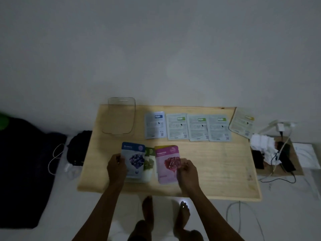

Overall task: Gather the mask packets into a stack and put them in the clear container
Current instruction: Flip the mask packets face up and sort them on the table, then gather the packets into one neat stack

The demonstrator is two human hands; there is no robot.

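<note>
mask packets [187,126] line a wooden table [217,162] by a white wall [156,49]; hands pinch two more

Dim light fills the room. A pale wooden counter [217,167] stands against a plain white wall [156,49] on a light floor [286,214]. Left of the counter lies a dark bag [78,148]; right of it, tangled cables [278,153] and a charger.
</note>
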